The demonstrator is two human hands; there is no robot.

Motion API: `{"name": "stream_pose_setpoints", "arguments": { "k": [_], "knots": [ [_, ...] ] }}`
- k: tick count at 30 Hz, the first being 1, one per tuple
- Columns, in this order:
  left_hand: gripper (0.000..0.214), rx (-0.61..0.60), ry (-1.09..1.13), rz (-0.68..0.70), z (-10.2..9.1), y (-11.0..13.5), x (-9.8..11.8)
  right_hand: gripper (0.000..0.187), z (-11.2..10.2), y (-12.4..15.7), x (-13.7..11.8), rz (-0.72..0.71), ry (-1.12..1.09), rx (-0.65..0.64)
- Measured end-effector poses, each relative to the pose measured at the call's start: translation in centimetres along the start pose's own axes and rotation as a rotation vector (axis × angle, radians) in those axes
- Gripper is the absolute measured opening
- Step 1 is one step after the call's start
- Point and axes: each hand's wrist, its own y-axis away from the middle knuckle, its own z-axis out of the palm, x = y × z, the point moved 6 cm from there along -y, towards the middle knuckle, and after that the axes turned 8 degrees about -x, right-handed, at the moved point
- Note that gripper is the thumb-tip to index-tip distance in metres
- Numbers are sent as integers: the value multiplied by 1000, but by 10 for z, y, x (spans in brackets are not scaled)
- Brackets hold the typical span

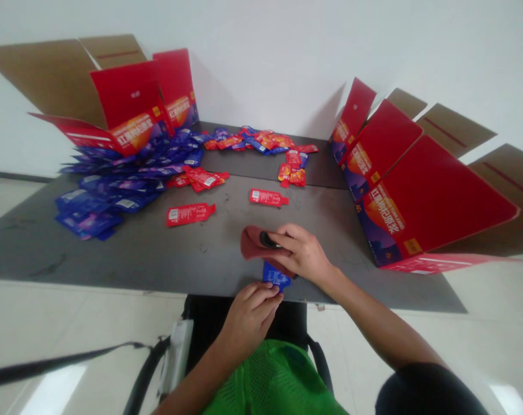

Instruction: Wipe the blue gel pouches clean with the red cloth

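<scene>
My right hand pinches a dull red cloth with a small black object at its fold. Below it, a blue sachet lies partly under the cloth, and my left hand grips the sachet's lower end at the table's near edge. Two red sachets lie apart on the dark grey table top, left of and ahead of my hands. A large pile of blue sachets spreads across the far left, and red sachets are scattered along the back.
Opened red printed cartons with brown cardboard flaps stand at the back left and along the right side. A white wall rises behind the table. Green mesh fabric and black straps lie below the near edge, above a pale tiled floor.
</scene>
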Motion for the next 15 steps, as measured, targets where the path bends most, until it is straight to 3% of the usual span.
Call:
{"name": "stream_pose_setpoints", "arguments": {
  "k": [3, 6, 9, 11, 15],
  "knots": [
    [22, -21, -11, -36, 2, 0, -2, 28, 21, 18, -24, -74, -18, -130],
    [23, -7, -9, 3, 0, -1, -1, 28, 36, 19, -2, -32, -22, -120],
    [25, 29, 0, 44, -2, -2, 0, 31, 28, 2, 38, 59, 53, -37],
    [26, 39, 7, 36, -3, -1, 0, 31, 14, -8, 49, 82, 90, 3],
    [27, 24, 6, 23, 0, 0, -1, 32, -4, 0, 14, 46, 7, 64]
  ]
}}
